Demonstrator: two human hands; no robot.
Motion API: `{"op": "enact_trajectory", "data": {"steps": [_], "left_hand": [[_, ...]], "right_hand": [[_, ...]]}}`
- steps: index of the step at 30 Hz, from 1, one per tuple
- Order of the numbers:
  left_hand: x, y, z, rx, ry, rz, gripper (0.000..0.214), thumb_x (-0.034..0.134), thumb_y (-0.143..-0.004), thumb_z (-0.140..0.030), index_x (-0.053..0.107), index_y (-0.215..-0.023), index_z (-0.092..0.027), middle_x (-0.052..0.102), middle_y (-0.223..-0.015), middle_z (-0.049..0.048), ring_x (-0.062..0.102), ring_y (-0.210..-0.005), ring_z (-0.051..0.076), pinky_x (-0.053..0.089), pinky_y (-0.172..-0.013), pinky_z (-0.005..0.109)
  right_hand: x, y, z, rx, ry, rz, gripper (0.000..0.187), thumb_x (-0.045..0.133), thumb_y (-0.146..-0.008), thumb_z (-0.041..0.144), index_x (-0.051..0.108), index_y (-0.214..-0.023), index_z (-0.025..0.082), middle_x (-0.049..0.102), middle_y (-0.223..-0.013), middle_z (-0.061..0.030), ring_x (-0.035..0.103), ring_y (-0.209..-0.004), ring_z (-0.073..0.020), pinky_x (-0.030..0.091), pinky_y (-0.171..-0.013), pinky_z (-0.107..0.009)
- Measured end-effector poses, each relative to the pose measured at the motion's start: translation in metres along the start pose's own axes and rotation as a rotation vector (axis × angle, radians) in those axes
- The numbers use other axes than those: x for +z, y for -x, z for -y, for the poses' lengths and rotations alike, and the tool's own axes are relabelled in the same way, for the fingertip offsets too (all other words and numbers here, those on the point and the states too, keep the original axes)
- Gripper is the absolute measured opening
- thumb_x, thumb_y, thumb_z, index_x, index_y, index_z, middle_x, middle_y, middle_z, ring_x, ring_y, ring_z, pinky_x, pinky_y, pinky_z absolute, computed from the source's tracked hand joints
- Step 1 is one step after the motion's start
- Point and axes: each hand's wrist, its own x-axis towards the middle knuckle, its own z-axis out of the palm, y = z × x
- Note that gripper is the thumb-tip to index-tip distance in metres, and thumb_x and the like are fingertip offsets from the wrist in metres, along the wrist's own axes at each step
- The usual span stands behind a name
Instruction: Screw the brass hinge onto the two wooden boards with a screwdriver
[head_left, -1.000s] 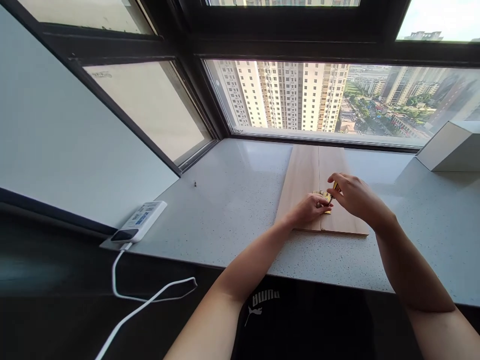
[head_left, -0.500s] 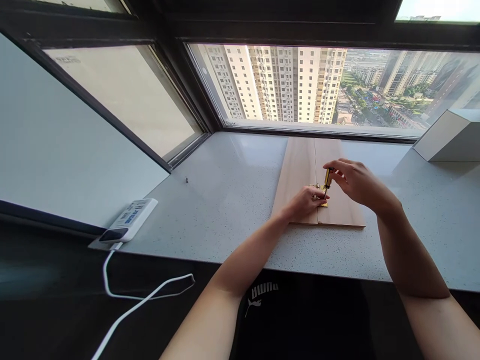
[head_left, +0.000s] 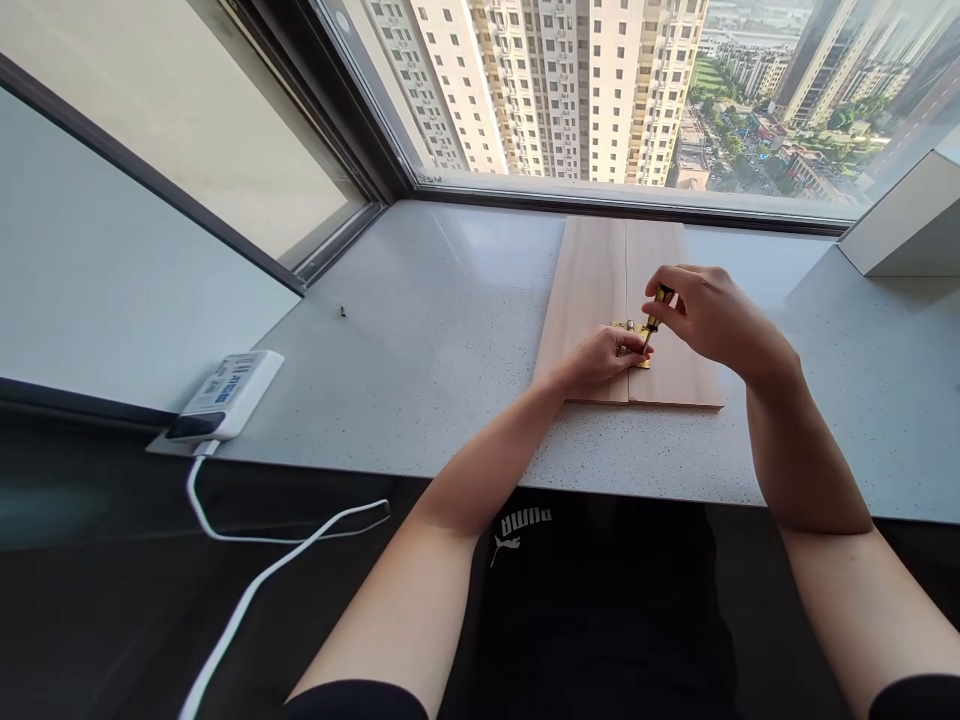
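Observation:
Two pale wooden boards (head_left: 581,290) lie edge to edge on the speckled white sill. A brass hinge (head_left: 643,366) rests across their seam, partly covered by my fingers. My right hand (head_left: 716,315) grips the yellow-and-black handle of a screwdriver (head_left: 657,306), tilted with its tip down at the hinge's right leaf. Beside that tip, my left hand (head_left: 604,358) lies over the left board and the hinge, thumb and finger pinched together. What they pinch is too small to make out.
A white power strip (head_left: 232,395) with a white cable (head_left: 262,575) sits at the sill's left front corner. A small dark bit (head_left: 343,312) lies on the sill (head_left: 450,330). At the right stands a white box (head_left: 904,225). Window frames bound the back and left.
The view has tipped downward, so everything sits higher in the picture. The screwdriver leans more to the right at its handle. Both hands stay at the hinge.

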Motion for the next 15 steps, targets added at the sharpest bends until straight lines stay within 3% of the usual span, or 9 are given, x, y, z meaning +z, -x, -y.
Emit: {"op": "enact_trajectory", "data": {"steps": [3, 5, 8, 12, 15], "left_hand": [[-0.004, 0.002, -0.003, 0.007, 0.017, 0.009, 0.017, 0.076, -0.104, -0.023, 0.091, -0.110, -0.019, 0.090, -0.113, 0.0096, 0.083, -0.107, 0.024, 0.065, -0.102, 0.041], [-0.011, 0.003, -0.007, 0.016, -0.001, -0.026, 0.020, 0.076, -0.102, -0.021, 0.090, -0.117, -0.019, 0.090, -0.116, 0.0096, 0.083, -0.112, 0.024, 0.064, -0.106, 0.041], [-0.022, 0.003, -0.011, 0.040, -0.054, -0.141, 0.028, 0.075, -0.102, -0.020, 0.088, -0.127, -0.020, 0.090, -0.122, 0.0099, 0.083, -0.119, 0.024, 0.063, -0.112, 0.043], [-0.031, 0.000, -0.011, 0.037, -0.106, -0.357, 0.025, 0.069, -0.108, -0.020, 0.086, -0.126, -0.018, 0.090, -0.120, 0.0107, 0.084, -0.115, 0.023, 0.065, -0.107, 0.040], [-0.031, -0.001, -0.006, 0.020, -0.174, -0.436, 0.021, 0.068, -0.110, -0.020, 0.085, -0.121, -0.018, 0.090, -0.118, 0.0102, 0.084, -0.111, 0.022, 0.065, -0.104, 0.039]], "right_hand": [[0.006, 0.000, 0.006, 0.104, 0.073, -0.007, 0.024, 0.063, -0.116, 0.042, 0.072, -0.102, 0.024, 0.075, -0.090, -0.0099, 0.062, -0.076, -0.0265, 0.045, -0.076, -0.041], [0.008, 0.002, 0.010, 0.120, 0.085, 0.005, 0.021, 0.059, -0.117, 0.039, 0.070, -0.108, 0.023, 0.077, -0.098, -0.0122, 0.062, -0.078, -0.0266, 0.043, -0.074, -0.040], [0.008, 0.005, 0.012, 0.090, 0.051, 0.039, 0.013, 0.057, -0.115, 0.029, 0.068, -0.114, 0.023, 0.078, -0.107, -0.0136, 0.065, -0.084, -0.0268, 0.044, -0.074, -0.039], [0.006, 0.004, 0.014, 0.177, 0.107, 0.061, 0.020, 0.064, -0.116, 0.039, 0.067, -0.104, 0.024, 0.072, -0.084, -0.0078, 0.058, -0.071, -0.0240, 0.040, -0.069, -0.038], [0.008, 0.003, 0.013, 0.186, 0.122, 0.016, 0.019, 0.066, -0.114, 0.041, 0.072, -0.112, 0.023, 0.078, -0.097, -0.0114, 0.062, -0.075, -0.0253, 0.044, -0.072, -0.039]]}}
